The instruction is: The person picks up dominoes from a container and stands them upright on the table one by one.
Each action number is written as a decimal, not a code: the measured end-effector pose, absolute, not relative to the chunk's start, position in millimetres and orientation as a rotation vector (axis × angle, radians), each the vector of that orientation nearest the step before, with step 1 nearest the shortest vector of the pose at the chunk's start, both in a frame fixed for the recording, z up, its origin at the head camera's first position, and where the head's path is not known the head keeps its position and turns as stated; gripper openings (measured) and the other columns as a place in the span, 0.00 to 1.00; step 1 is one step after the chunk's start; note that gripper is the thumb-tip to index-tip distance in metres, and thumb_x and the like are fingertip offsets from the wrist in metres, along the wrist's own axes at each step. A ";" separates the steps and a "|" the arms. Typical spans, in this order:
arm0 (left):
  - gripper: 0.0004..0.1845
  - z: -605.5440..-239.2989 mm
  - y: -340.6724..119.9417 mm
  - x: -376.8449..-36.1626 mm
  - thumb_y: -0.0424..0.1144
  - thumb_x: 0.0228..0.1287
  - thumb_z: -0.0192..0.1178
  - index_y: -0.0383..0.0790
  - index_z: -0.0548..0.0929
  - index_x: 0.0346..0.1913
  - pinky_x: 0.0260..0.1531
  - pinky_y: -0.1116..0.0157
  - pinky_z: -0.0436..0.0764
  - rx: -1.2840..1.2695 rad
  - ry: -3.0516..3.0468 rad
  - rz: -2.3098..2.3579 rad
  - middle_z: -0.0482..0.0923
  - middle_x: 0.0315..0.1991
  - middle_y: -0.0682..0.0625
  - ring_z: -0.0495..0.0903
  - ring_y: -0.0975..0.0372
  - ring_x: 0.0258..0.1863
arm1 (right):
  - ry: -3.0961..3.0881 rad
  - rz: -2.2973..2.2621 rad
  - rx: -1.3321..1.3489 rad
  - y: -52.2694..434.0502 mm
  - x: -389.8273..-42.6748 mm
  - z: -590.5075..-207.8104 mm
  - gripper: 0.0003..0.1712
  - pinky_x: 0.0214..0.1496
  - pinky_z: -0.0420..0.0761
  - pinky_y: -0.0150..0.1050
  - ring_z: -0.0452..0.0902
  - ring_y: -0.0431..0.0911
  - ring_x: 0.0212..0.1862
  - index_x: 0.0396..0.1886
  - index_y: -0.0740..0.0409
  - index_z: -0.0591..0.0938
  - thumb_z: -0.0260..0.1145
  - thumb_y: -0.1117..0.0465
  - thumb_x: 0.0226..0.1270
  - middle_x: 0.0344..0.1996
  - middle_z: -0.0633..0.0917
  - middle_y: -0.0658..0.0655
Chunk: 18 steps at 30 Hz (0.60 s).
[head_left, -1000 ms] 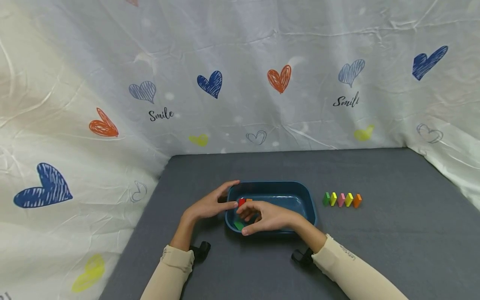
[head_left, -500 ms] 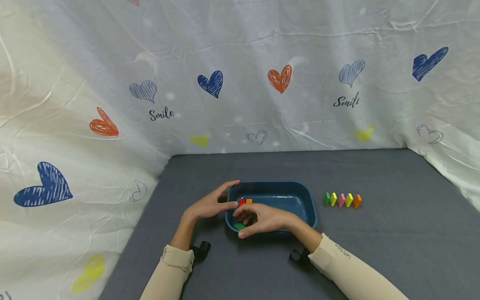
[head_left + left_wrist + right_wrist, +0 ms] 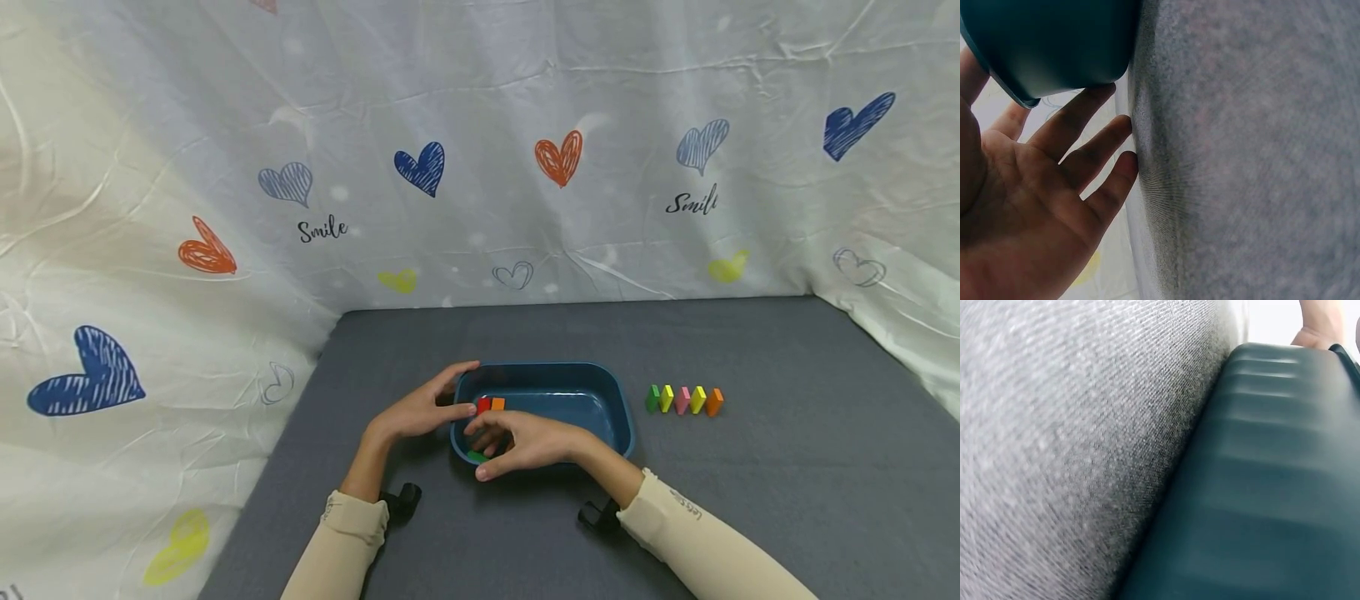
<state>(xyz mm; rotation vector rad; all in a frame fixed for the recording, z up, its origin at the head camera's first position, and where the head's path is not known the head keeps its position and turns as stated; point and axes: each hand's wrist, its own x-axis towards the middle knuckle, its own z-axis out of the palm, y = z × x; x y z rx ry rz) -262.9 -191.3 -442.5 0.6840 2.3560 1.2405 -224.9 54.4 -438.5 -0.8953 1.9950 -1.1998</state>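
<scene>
1. Two of my right hand's [image 3: 525, 440] fingers [image 3: 480, 427] curl down over a green block [image 3: 476, 456] at the near left corner of the blue tray [image 3: 592, 377]; whether they pinch it I cannot tell.
2. My left hand [image 3: 417, 410] rests against the tray's left wall, its fingers [image 3: 1079, 119] straight and spread.
3. Red [image 3: 483, 405] and orange [image 3: 497, 403] blocks lie in the tray just beyond.
4. Five coloured blocks [image 3: 683, 399] stand in a row on the grey table [image 3: 787, 467], right of the tray.
</scene>
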 end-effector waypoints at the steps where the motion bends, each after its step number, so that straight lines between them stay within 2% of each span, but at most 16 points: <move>1: 0.39 -442.6 -191.5 -262.9 0.49 0.74 0.62 0.61 0.55 0.81 0.70 0.33 0.63 0.684 2.355 1.240 0.48 0.83 0.51 0.56 0.38 0.78 | 1.989 -1.195 -0.896 54.3 -224.5 -438.6 0.36 0.62 0.81 0.40 0.80 0.46 0.60 0.71 0.57 0.71 0.72 0.51 0.68 0.62 0.82 0.58; 10: 0.39 -442.4 -191.6 -263.1 0.49 0.74 0.62 0.60 0.54 0.81 0.70 0.32 0.62 0.684 2.357 1.244 0.48 0.83 0.50 0.55 0.37 0.78 | 1.961 -1.174 -0.917 56.0 -224.3 -437.7 0.33 0.61 0.81 0.37 0.82 0.42 0.59 0.70 0.58 0.73 0.70 0.51 0.70 0.59 0.84 0.54; 18: 0.39 -443.0 -191.8 -263.5 0.48 0.74 0.61 0.59 0.54 0.81 0.70 0.33 0.63 0.689 2.354 1.247 0.49 0.83 0.49 0.58 0.38 0.78 | 1.866 -1.246 -0.852 65.0 -224.8 -436.6 0.30 0.62 0.81 0.42 0.83 0.45 0.59 0.70 0.58 0.73 0.68 0.55 0.72 0.58 0.86 0.57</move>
